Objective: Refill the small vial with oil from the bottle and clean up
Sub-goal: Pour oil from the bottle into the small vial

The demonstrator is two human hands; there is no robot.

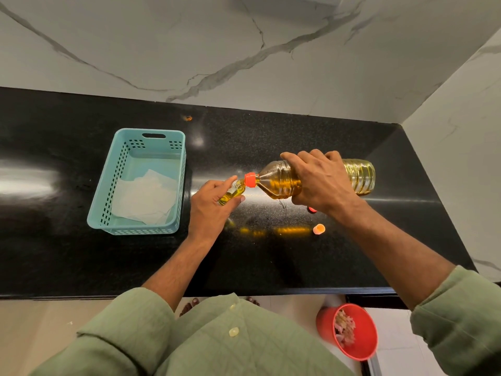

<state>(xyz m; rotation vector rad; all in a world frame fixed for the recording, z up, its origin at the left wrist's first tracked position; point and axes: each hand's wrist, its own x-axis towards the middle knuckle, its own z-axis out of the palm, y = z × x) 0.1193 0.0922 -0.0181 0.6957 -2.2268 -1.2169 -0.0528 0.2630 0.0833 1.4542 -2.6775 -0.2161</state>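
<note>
Now oil is passing from bottle to vial above a black granite counter (pixel 67 253).
Leftmost, a teal perforated plastic basket (pixel 108 191) is holding white tissues (pixel 147 198); the left hand (pixel 210 206) is pinching the small clear glass vial (pixel 230 195), tilted up against the orange neck of the ribbed clear plastic oil bottle (pixel 282 181), which the right hand (pixel 321 181) is gripping on its side; a small orange cap (pixel 318 229) is lying nearby.

My right hand (pixel 322 183) tips a ribbed clear plastic oil bottle (pixel 282 181) into the small glass vial (pixel 230 195) my left hand (pixel 212 202) pinches above black countertop (pixel 271 137).
</note>
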